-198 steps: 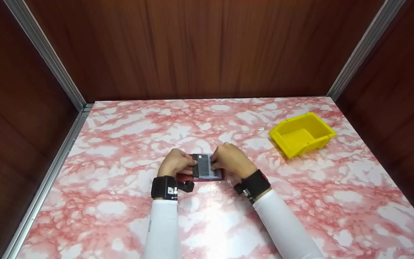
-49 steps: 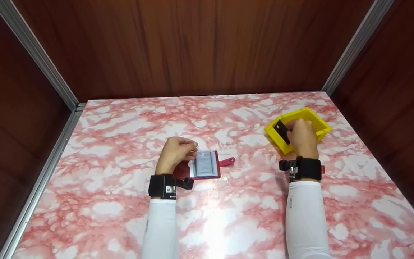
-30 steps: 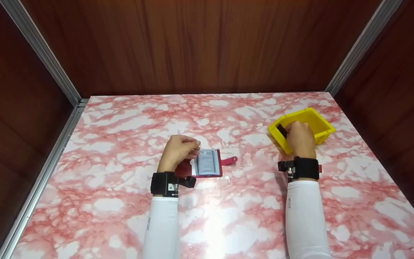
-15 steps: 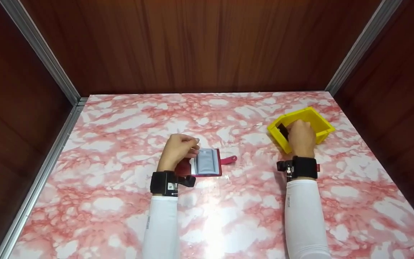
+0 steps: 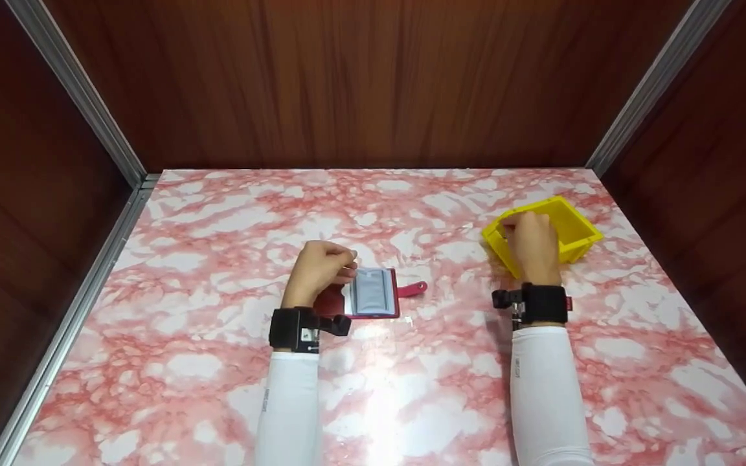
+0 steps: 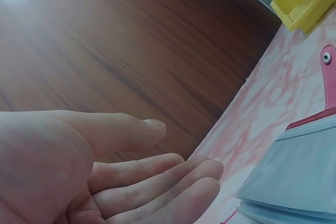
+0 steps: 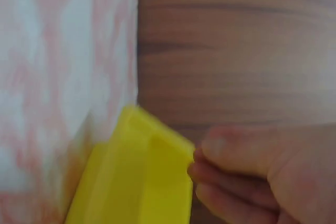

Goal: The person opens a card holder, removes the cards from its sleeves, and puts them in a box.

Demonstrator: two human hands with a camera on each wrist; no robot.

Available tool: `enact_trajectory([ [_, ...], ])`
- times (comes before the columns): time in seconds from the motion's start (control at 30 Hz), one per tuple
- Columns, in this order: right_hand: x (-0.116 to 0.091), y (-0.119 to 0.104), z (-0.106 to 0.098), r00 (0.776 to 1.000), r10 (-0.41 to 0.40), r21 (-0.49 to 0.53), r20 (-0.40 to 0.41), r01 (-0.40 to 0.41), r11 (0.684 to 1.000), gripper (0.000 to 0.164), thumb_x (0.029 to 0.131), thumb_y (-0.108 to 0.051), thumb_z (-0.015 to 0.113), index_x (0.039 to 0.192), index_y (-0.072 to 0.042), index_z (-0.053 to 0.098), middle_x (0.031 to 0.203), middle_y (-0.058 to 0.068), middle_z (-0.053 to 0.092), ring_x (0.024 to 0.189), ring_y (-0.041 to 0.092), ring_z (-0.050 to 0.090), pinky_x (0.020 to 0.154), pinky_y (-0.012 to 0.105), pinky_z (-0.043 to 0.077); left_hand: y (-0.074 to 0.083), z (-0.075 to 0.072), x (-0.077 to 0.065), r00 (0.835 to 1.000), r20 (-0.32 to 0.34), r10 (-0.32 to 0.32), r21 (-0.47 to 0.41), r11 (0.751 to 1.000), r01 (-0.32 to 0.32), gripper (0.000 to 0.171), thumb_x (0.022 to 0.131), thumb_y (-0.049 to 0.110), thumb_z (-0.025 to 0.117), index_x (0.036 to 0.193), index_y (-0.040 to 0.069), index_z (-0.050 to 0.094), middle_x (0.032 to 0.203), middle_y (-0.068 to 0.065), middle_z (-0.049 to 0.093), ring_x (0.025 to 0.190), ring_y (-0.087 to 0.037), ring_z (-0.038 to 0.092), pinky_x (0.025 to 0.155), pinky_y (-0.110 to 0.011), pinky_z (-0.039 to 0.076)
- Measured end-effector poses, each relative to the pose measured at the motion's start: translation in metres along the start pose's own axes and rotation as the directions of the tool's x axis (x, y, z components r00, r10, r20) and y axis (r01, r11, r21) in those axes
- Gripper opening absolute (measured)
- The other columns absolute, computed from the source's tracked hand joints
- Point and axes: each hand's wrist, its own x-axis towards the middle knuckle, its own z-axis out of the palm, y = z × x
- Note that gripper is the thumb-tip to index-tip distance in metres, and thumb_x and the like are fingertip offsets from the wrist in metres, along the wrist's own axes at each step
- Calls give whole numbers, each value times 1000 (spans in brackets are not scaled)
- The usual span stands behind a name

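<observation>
My left hand [image 5: 318,272] hovers at the left side of an opened red card holder [image 5: 397,304], its fingers relaxed and nothing held in them. Clear grey-blue plastic sleeves [image 6: 294,174] lie uppermost in the holder, and a pink snap strap [image 5: 414,289] sticks out to its right. My right hand [image 5: 533,246] is over the left part of a yellow bin [image 5: 581,244], thumb and fingers loosely bent. In the right wrist view I see nothing between those fingers. The black card is out of sight; hand and bin wall hide part of the bin's inside.
The pink and white marbled table [image 5: 217,388] carries the holder in the middle and the bin at the right. Brown wood-grain panels [image 5: 360,84] with metal corner posts [image 5: 75,90] enclose the back and sides.
Earlier, both hands worked a dark card at the holder. My right hand then carried it to the bin, has let it go and now rises slightly leftward. My left hand has stayed nearly still lately.
</observation>
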Motion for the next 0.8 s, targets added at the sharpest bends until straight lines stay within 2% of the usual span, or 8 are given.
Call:
enact_trajectory([
  [0.1,1,-18,4,990,-135,52,45,133,990,17,102,-4,73,114,2,83,109,24,82,104,43,78,98,59,64,0,-1,0,1000,-17,-2,24,1000,2,25,104,11,69,119,-8,75,99,-17,80,74,-13,76,73,-27,69],
  [0.23,0,-48,15,944,-296,90,145,285,954,17,99,-11,80,113,-3,85,107,19,84,100,38,81,93,53,66,0,-3,-1,1000,-29,-2,41,999,3,22,103,9,70,115,-8,76,94,-14,80,74,-14,76,69,-25,67],
  [0.33,-4,-71,26,886,-385,146,261,358,922,20,97,-15,83,114,-4,85,108,16,84,99,33,82,92,49,68,-1,-5,-2,999,-36,4,84,996,-1,18,101,7,72,110,-8,78,87,-11,78,72,-14,74,67,-24,66],
  [0.4,-8,-84,36,836,-438,182,331,399,899,19,97,-16,84,113,-6,86,107,13,85,99,30,83,91,46,69,-3,-7,-4,999,-45,12,164,986,-4,15,99,7,73,104,-6,80,82,-8,76,70,-13,71,65,-22,63],
  [0.47,-12,-94,46,783,-490,220,383,438,872,18,95,-15,85,111,-7,86,107,12,85,98,27,83,90,44,69,-5,-9,-5,998,-53,22,283,959,-6,11,96,7,74,97,-2,81,76,-5,73,66,-12,66,61,-21,58],
  [0.57,-19,-108,60,721,-541,229,433,492,840,16,94,-15,86,109,-9,87,104,9,86,92,23,82,85,42,69,-8,-12,-6,997,-60,38,444,896,-8,8,91,8,76,90,2,82,71,-1,69,65,-11,61,58,-21,49],
  [0.67,-25,-117,69,691,-545,217,475,509,833,17,93,-16,88,110,-11,88,104,6,86,91,22,80,84,42,67,-10,-12,-5,997,-66,37,525,851,3,7,89,8,77,88,4,82,70,1,66,66,-12,59,59,-21,46],
  [0.8,-29,-122,77,673,-532,188,514,516,835,19,92,-21,89,109,-14,88,105,3,86,95,21,80,87,42,67,-14,-11,-3,997,-67,25,548,836,16,7,87,7,77,88,5,83,70,1,70,67,-11,60,61,-21,46],
])
